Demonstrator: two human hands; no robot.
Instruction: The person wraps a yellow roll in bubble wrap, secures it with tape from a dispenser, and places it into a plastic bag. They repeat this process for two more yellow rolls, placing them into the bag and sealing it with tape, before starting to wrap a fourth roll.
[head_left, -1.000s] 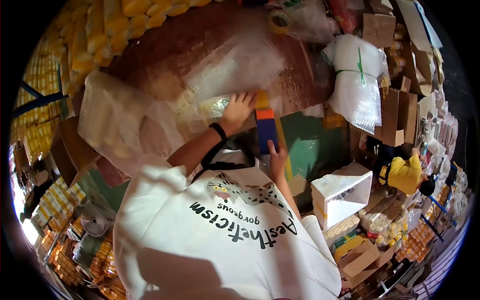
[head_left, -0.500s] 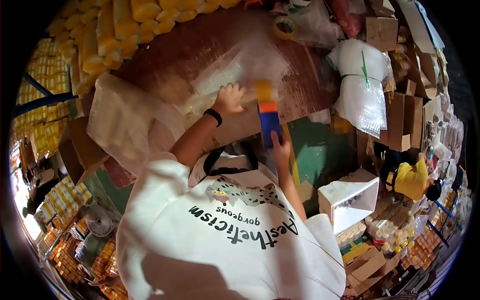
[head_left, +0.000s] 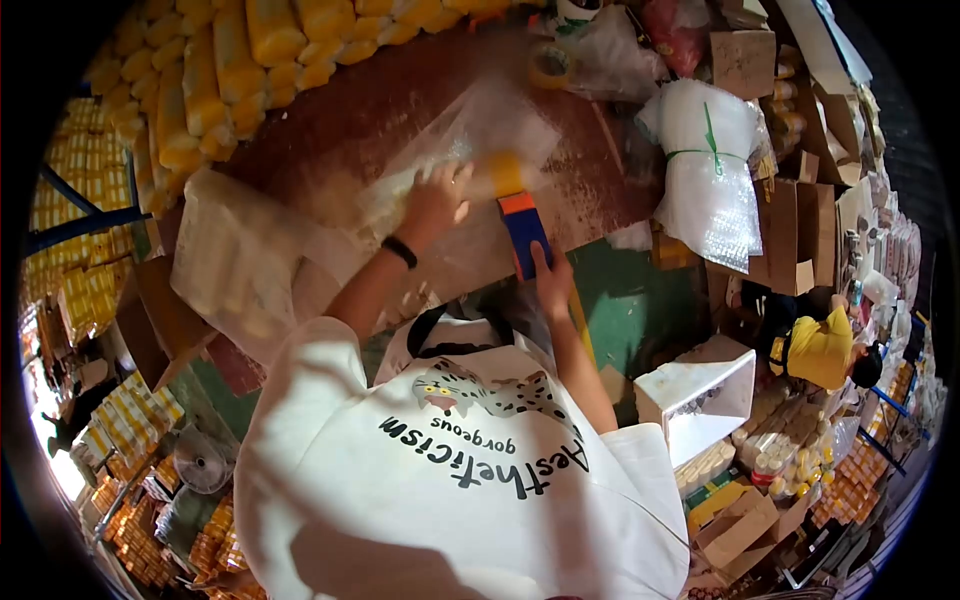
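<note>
My left hand (head_left: 435,200) lies flat, fingers spread, on the clear bubble-wrap sheet (head_left: 480,125), upper centre on the brown surface (head_left: 330,140); my right hand (head_left: 552,280) grips the blue-orange-yellow bar (head_left: 524,235) beside it. I'd pin the sheet taut, guiding the bar straight.

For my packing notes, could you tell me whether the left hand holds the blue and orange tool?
No, the left hand rests on the clear plastic bag, while the right hand grips the tool.
</note>
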